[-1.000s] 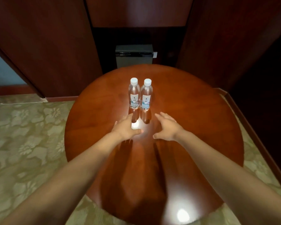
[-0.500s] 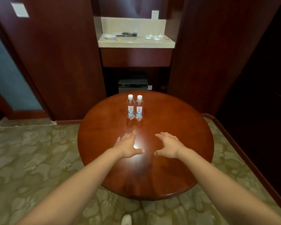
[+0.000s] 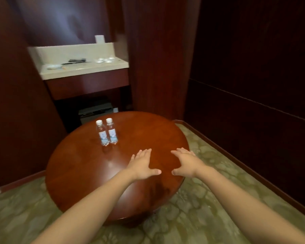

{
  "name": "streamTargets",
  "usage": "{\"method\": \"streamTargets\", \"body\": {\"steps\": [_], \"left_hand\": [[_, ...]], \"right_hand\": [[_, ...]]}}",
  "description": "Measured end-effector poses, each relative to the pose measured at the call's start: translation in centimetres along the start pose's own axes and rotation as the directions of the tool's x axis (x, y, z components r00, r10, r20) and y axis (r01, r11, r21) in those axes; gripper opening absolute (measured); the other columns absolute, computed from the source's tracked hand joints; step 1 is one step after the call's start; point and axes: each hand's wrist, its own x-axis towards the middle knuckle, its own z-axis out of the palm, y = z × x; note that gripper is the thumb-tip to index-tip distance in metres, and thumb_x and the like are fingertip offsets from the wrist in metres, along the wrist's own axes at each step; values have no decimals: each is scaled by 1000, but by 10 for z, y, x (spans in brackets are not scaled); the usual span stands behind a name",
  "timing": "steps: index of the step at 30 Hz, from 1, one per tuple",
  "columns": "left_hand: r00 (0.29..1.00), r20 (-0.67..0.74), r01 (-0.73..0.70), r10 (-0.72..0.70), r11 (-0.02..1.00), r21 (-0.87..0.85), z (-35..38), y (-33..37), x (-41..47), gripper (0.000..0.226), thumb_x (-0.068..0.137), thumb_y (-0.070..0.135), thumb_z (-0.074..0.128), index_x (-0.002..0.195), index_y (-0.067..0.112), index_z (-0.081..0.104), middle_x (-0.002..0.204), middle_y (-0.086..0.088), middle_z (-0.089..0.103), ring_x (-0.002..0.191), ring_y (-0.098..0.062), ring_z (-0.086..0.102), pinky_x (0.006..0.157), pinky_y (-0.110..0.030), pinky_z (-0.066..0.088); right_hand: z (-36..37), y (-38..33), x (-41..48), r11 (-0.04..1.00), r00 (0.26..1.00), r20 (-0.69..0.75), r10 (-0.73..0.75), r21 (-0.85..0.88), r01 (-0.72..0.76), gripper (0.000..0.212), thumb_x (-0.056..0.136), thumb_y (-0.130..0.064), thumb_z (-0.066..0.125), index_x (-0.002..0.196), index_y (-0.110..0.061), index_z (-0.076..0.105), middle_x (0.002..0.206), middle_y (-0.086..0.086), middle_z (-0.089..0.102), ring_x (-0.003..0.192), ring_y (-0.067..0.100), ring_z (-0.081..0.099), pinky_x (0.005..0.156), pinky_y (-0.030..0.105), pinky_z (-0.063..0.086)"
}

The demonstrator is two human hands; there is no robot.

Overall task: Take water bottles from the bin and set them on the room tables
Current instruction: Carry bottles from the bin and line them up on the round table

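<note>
Left grip: our left hand (image 3: 143, 164) lies palm down, fingers straight and close together, thumb out toward 3 o'clock; it holds nothing.
Right grip: our right hand (image 3: 187, 162) lies palm down, fingers loosely spread, thumb out toward 9 o'clock; it holds nothing.
Spacing: the thumb tips are near each other but apart.
Contact: both hands are over the 3 o'clock side of the round worktop (image 3: 77, 164); we cannot tell whether they touch the wood.
Task items: first water bottle (image 3: 102, 134) and second water bottle (image 3: 112, 132), clear, white-capped, upright, pressed side by side at the worktop's 12 o'clock part, well apart from our hands.
Bearing: the bottles lie between 10 and 11 o'clock from our left hand.
Floor: green patterned carpet (image 3: 201, 217).
Alcove at 12 o'clock: pale counter (image 3: 81, 69) with small blurred items; dark box (image 3: 95, 111) beneath.
</note>
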Motion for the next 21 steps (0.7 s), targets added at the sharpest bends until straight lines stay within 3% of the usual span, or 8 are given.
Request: {"method": "streamTargets", "body": {"steps": [4,8,14,21], "left_hand": [[981,63,-186,183,982,41,12,35,-6,106,85,62,61,157,16,-1,166,-7,1,152,-24,-3,123,-46,4],[914,189,-376,360,925,59,35,86,-26,107,85,63,60,157,14,-3,165,-7,-1,152,-25,-3,123,-45,3],[716,346,-663,606,746,65,87,191,-79,108,84,62,61,157,14,-1,166,-6,1,152,-23,-2,123,-44,4],[443,433,-877,785,481,25,145,303,-181,109,83,61,63,157,16,-2,166,-5,-2,152,-22,-5,123,-44,1]], "right_hand": [[9,14,-59,979,977,-63,203,34,-201,92,83,-48,68,158,-25,20,166,8,15,154,24,8,124,48,6],[21,31,-138,908,905,-69,419,66,-415,89,85,-48,66,158,-25,21,167,8,12,154,24,6,122,50,4],[46,55,-288,697,696,-68,715,149,-702,91,85,-48,67,158,-25,19,167,8,10,154,24,4,122,51,4],[69,57,-463,423,417,-76,906,231,-876,93,84,-48,68,158,-26,17,167,7,9,154,25,2,122,53,4]]}}
